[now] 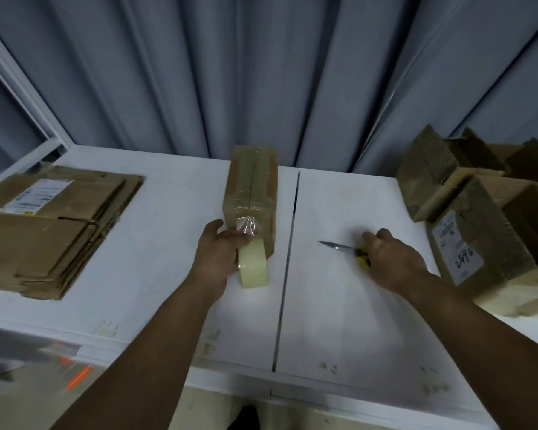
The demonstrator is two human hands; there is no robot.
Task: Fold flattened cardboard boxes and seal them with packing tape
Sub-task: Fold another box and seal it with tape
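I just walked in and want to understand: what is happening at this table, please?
A person is sealing a narrow brown cardboard box on the white table. The left hand grips a pale roll of packing tape at the box's near end; the right hand grips a yellow-handled knife, blade pointing toward the tape. Flattened cardboard boxes lie at left, folded boxes at right.

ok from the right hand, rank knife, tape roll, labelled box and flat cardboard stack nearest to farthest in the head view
1. knife, gripped in the right hand.
2. labelled box, just to its right.
3. tape roll, centre, held by the left hand.
4. flat cardboard stack, at the far left.
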